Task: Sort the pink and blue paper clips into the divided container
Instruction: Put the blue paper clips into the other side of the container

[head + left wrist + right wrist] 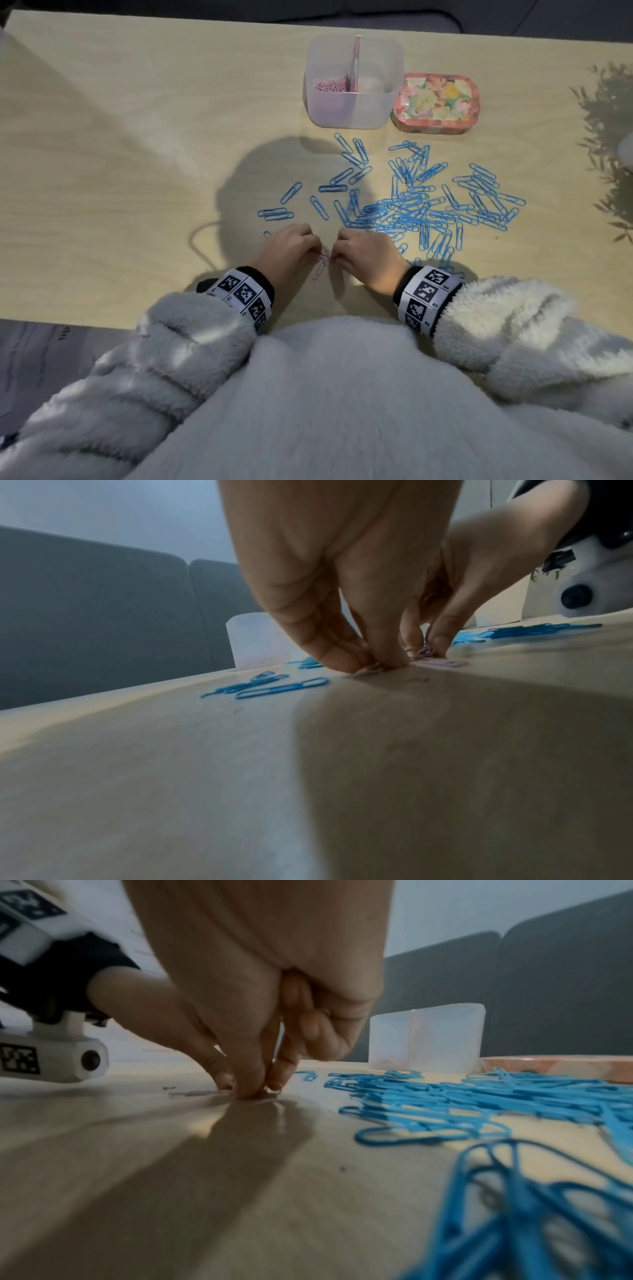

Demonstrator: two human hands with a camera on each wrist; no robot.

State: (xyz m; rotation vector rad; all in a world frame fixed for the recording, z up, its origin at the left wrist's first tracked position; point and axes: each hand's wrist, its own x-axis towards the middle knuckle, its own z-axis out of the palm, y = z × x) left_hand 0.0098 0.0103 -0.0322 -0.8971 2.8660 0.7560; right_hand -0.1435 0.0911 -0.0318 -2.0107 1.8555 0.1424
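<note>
A small bunch of pink paper clips [322, 261] lies on the table near its front edge. My left hand [291, 244] and right hand [363, 250] meet over it, fingertips down, each pinching at the pink clips [435, 662]. In the wrist views the curled fingers [346, 653] [248, 1081] press onto the tabletop. Many blue paper clips [421, 205] are spread across the middle and right of the table. The translucent divided container [352, 82] stands at the back, with pink clips [330, 85] in its left compartment.
A flowered tin lid [435, 101] lies right of the container. The wooden table [120, 154] runs left of the clips. A grey sofa back [103, 610] stands beyond the far edge. A leafy shadow falls at the far right.
</note>
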